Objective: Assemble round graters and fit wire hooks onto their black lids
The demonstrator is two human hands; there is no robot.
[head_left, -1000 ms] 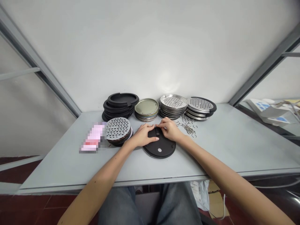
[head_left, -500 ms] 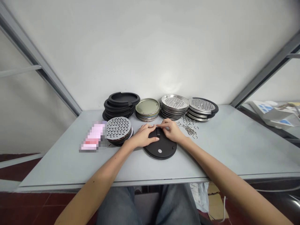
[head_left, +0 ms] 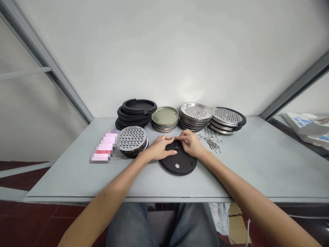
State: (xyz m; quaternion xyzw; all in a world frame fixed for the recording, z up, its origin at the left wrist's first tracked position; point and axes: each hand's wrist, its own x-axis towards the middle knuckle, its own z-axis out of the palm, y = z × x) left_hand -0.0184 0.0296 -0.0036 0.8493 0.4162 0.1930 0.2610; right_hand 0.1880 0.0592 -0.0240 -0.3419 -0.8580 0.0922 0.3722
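Black round plastic disc (head_left: 180,164) lies flat on the pale grey bench (head_left: 257,171), straight ahead of the seated person, a small white spot showing near its lower edge. Both hands are on it. The left hand (head_left: 160,148) has its grip spread, fingers lying across the disc's upper left edge. The right hand (head_left: 192,144) has its grip pressed together, pinching at a narrow black tab (head_left: 177,144) on the disc's upper part; anything finer between the fingertips is too small to tell. Just left of the disc sits a stack of perforated grey discs (head_left: 132,138), beside a pink object (head_left: 105,146) too blurred to name. Just right lies a loose heap of metal hooks and rings (head_left: 211,140). Farther back, near the white wall (head_left: 164,51), stand stacked black rings (head_left: 136,113), brassy round lids (head_left: 165,118), punched steel plates (head_left: 195,115) and black-rimmed steel graters (head_left: 227,118).
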